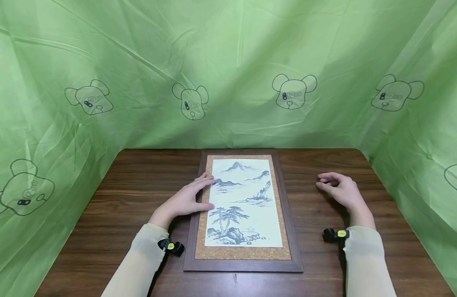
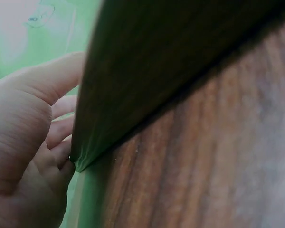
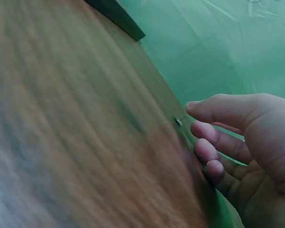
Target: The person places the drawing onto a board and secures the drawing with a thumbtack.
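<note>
A sheet of paper with an ink landscape [image 1: 247,192] lies on a cork board [image 1: 243,253] in a dark wooden frame [image 1: 243,266]. My left hand [image 1: 187,196] reaches over the frame's left side, its fingertips and thumb resting at the paper's left edge. In the left wrist view, the frame's side hides those fingertips. To the right of the board, my right hand [image 1: 341,189] is low over the table, fingers loosely bent. Just off its thumb, in the right wrist view, is a tiny shiny thing with a thin point [image 3: 178,121], possibly a pin.
The brown wood-grain table [image 1: 139,198] carries the framed board near its middle, reaching to the back edge. Green cloth [image 1: 228,62] with printed bear heads encloses the back and both sides. A black wrist camera [image 1: 334,235] sits on each sleeve.
</note>
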Available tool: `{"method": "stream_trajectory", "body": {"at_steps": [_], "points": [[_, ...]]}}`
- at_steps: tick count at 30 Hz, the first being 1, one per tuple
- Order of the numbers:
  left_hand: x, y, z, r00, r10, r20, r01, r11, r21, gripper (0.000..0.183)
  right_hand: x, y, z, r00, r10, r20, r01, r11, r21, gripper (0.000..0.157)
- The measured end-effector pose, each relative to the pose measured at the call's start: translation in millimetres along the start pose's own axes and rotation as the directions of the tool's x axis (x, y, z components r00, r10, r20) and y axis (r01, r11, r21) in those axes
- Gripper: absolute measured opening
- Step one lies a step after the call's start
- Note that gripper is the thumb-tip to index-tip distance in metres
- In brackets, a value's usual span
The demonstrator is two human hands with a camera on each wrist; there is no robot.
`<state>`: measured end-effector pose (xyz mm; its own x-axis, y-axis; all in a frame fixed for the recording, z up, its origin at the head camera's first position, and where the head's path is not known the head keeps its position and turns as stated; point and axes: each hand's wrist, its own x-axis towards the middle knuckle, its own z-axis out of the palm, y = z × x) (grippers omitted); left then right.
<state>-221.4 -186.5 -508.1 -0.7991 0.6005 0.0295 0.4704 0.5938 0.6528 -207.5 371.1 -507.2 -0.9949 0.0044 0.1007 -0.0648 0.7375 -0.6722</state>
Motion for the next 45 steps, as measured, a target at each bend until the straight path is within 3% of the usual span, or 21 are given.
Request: {"method": "stream_trajectory", "body": {"at_steps": [7, 15, 19, 22, 24, 28, 34, 42, 45], "points": [[1.8, -1.4, 1.0, 1.0, 0.012, 0.027, -0.012, 1.0, -0.001, 0.086, 1, -1, 4.5, 1.0, 0.024, 0.017, -0.023, 0.996, -0.082, 0.021], [0.8, 0.0, 1.3, 0.999, 0.001, 0.043, 0.0, 0.999, -0.033, 0.086, -2, -5, 2.8, 0.998, 0.044, -0.046, -0.047, 0.997, -0.065, 0.023], [0.2, -0.4, 1.6, 0.999, -0.008, 0.047, 0.01, 1.0, -0.029, 0.086, -3, -8, 1.3, 0.996, 0.087, 0.007, -0.087, 0.981, 0.173, 0.027], [-0.4, -1.2, 2.0, 0.999, -0.009, 0.047, 0.011, 1.0, -0.027, 0.087, -2, -7, 2.4, 0.99, 0.104, 0.099, -0.134, 0.915, 0.381, 0.032], [-0.6, -1.6, 2.1, 0.999, -0.007, 0.043, 0.008, 1.0, -0.026, 0.086, -1, -6, 3.1, 0.985, 0.114, 0.131, -0.16, 0.891, 0.426, 0.037], [-1.3, -1.4, 1.7, 0.999, -0.003, 0.037, 0.004, 1.0, -0.025, 0.086, 0, -8, 2.6, 0.981, 0.129, 0.147, -0.18, 0.888, 0.423, 0.041], [-2.2, -0.6, 0.6, 0.999, -0.003, 0.033, 0.004, 1.0, -0.028, 0.085, -1, -12, 0.6, 0.978, 0.153, 0.139, -0.194, 0.911, 0.364, 0.041], [-2.7, -0.9, 0.2, 0.999, -0.009, 0.037, 0.01, 0.999, -0.035, 0.086, -2, -11, 1.3, 0.986, 0.122, 0.113, -0.149, 0.949, 0.278, 0.037], [-2.6, -0.8, 0.5, 0.999, -0.009, 0.039, 0.01, 0.999, -0.035, 0.085, -2, -11, 2.5, 0.986, 0.126, 0.105, -0.151, 0.948, 0.28, 0.039]]}}
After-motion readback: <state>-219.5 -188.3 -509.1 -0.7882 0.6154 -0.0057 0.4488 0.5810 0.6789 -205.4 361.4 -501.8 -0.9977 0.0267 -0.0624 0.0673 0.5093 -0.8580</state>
